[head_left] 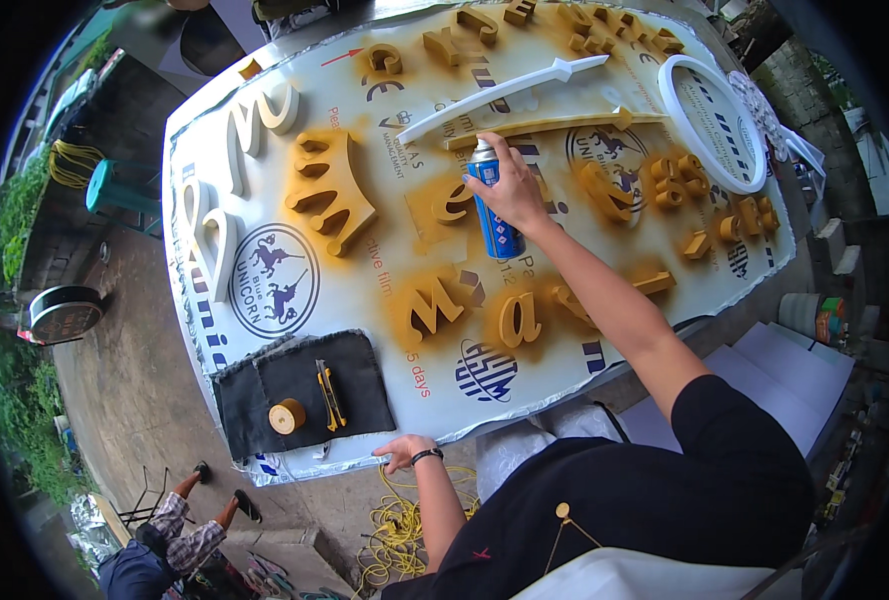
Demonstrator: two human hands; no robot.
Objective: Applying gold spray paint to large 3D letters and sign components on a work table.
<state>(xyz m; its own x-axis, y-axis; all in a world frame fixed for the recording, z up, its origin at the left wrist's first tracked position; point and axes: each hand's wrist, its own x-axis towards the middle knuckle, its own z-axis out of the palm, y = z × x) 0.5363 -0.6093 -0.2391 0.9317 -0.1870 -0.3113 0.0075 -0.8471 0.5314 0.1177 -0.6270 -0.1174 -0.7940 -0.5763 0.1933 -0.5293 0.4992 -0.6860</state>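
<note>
My right hand (516, 190) grips a blue spray can (498, 232) with a finger on top, over the middle of the covered table. Beneath and around it lie gold-painted cutout letters, among them a small one (452, 202) just left of the can. A gold crown cutout (336, 195) sits further left. Beyond the can are a long gold strip (564, 124) and a similar white strip (494, 98). My left hand (406, 453), a dark band on its wrist, is at the table's near edge with fingers apart and nothing visible in them.
White script cutouts (216, 245) lie at the left, a white oval ring (667, 110) at the right. A dark cloth (249, 395) carries a yellow utility knife (330, 396) and a round wooden piece (286, 416). Yellow cord (396, 530) tangles on the floor. Another person (159, 560) is at lower left.
</note>
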